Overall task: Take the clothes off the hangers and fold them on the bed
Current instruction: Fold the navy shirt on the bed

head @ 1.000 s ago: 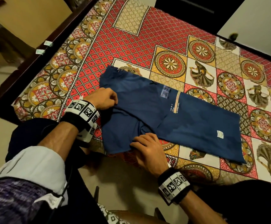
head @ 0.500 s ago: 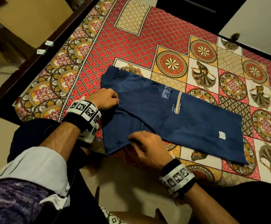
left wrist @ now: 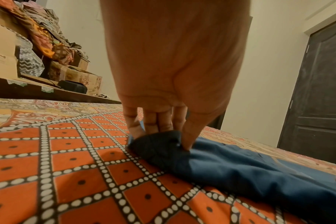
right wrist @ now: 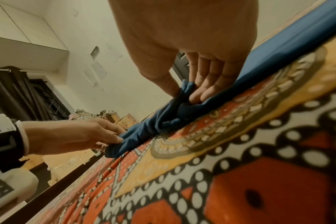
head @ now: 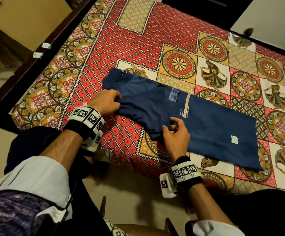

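Observation:
A dark blue T-shirt (head: 206, 123) lies spread on the patterned bed cover (head: 138, 40), its hem toward the right, with a small white label near the far end. My left hand (head: 117, 100) pinches the bunched near-left edge of the shirt (left wrist: 163, 145) between thumb and fingers. My right hand (head: 171, 127) pinches a fold of the same edge (right wrist: 184, 91) nearer the bed's front, thumb against fingertips. Between the two hands the cloth (right wrist: 144, 130) is gathered into a ridge. No hanger shows in any view.
The dark wooden bed frame (head: 36, 53) runs along the left. Cardboard boxes and a heap of clothes (left wrist: 48, 45) sit beyond it. A dark door (left wrist: 320, 91) stands past the far side. The tiled floor (head: 131, 193) lies under my arms.
My right hand has moved up from the near edge onto the shirt, carrying the pinched fold inward. The shirt's near-left part is now folded over and narrower. My left hand has shifted slightly right.

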The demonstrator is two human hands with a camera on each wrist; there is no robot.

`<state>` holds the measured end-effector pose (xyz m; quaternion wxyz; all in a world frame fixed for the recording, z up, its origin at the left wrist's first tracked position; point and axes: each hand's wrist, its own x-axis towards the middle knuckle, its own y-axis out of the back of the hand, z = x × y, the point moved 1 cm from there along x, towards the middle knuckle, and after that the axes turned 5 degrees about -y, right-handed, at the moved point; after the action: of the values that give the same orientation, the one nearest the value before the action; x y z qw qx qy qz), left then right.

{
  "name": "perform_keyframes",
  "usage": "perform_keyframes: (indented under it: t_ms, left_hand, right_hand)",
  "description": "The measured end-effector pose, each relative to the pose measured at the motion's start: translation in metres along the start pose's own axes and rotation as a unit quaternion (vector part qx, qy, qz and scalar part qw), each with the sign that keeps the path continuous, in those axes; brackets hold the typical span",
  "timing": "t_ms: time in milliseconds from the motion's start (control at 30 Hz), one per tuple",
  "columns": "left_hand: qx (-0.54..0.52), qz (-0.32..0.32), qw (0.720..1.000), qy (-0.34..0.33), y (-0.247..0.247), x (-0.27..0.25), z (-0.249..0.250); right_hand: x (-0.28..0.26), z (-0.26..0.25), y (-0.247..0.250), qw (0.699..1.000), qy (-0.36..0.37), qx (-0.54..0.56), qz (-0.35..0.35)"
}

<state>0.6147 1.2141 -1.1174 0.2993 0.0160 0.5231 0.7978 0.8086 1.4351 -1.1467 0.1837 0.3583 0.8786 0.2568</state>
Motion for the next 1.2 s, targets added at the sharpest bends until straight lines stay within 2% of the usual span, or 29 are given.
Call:
perform_keyframes:
  t_ms: [133,233,333,467,533,633,667,733,800,900,1000,1100,1200]
  left_hand:
    - [-0.038,0.094,0.995,-0.006,0.003,0.002,0.004]
    - [-0.055,0.145,0.988,-0.009,0.002,0.004,0.005]
    - [-0.015,0.151,0.988,-0.009,-0.003,0.006,0.006]
    - [0.043,0.131,0.990,-0.009,-0.008,0.011,0.002]
    - [0.059,0.121,0.991,-0.013,-0.010,0.011,0.001]
    - [0.058,0.154,0.985,-0.057,-0.011,0.008,0.005]
    - [0.050,0.180,0.979,-0.086,-0.012,0.006,0.010]
    - [0.019,0.216,0.964,-0.156,-0.014,0.000,0.027]
    - [-0.006,0.171,0.961,-0.220,-0.027,-0.013,0.051]
    - [0.063,0.078,0.950,-0.297,-0.064,-0.034,0.083]
    - [0.118,0.043,0.952,-0.280,-0.087,-0.041,0.098]
    - [0.128,0.024,0.949,-0.287,-0.090,-0.038,0.102]
    - [0.110,0.003,0.939,-0.326,-0.093,-0.040,0.109]
  right_hand:
    - [0.012,-0.010,0.010,0.995,0.066,0.039,0.062]
    - [0.028,-0.018,0.015,0.990,0.111,0.055,0.068]
    - [0.041,-0.018,0.014,0.994,0.090,0.030,0.046]
    - [0.044,-0.011,0.011,1.000,0.011,-0.027,-0.008]
    - [0.043,-0.011,0.011,0.999,-0.004,-0.052,-0.006]
    - [0.045,-0.024,0.012,0.992,0.062,-0.096,0.058]
    - [0.048,-0.032,0.012,0.989,0.088,-0.106,0.059]
    - [0.059,-0.047,0.006,0.983,0.107,-0.145,0.009]
    - [0.075,-0.060,-0.004,0.976,0.103,-0.187,-0.047]
    - [0.099,-0.074,-0.021,0.964,0.085,-0.235,-0.095]
    - [0.114,-0.080,-0.032,0.950,0.071,-0.277,-0.128]
    - [0.120,-0.087,-0.038,0.951,0.070,-0.272,-0.129]
    - [0.127,-0.093,-0.038,0.966,0.082,-0.232,-0.083]
